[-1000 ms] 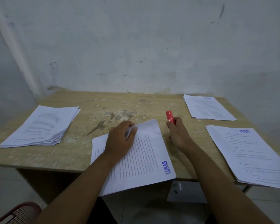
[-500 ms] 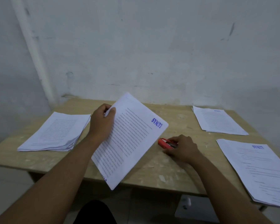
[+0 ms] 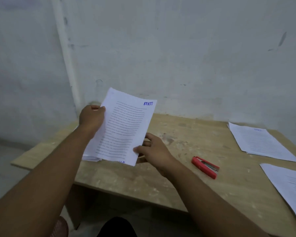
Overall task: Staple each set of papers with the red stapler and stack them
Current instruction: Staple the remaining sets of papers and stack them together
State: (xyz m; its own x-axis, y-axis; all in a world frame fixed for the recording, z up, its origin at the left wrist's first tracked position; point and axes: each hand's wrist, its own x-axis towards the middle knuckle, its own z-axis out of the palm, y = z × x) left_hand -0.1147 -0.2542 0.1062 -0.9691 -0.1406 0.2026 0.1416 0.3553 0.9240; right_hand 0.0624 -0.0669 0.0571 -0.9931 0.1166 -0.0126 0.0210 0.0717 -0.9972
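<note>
A set of white printed papers (image 3: 125,127) with a blue stamp at its far corner is lifted above the table's left side. My left hand (image 3: 91,118) grips its left edge. My right hand (image 3: 152,151) pinches its near right corner, thumb on top. Under the lifted set, a stack of papers (image 3: 90,157) lies on the wooden table (image 3: 178,168), mostly hidden. The red stapler (image 3: 205,167) lies flat on the table to the right of my right hand, untouched.
Two more paper piles lie on the table's right side, one at the back right (image 3: 258,142) and one at the near right edge (image 3: 290,187). A white wall stands close behind the table. A pipe (image 3: 67,53) runs down the wall at the left.
My right hand let go of the stapler and took the paper set's near corner. My left hand carried the set left and up, over the left stack. The view swung left.
</note>
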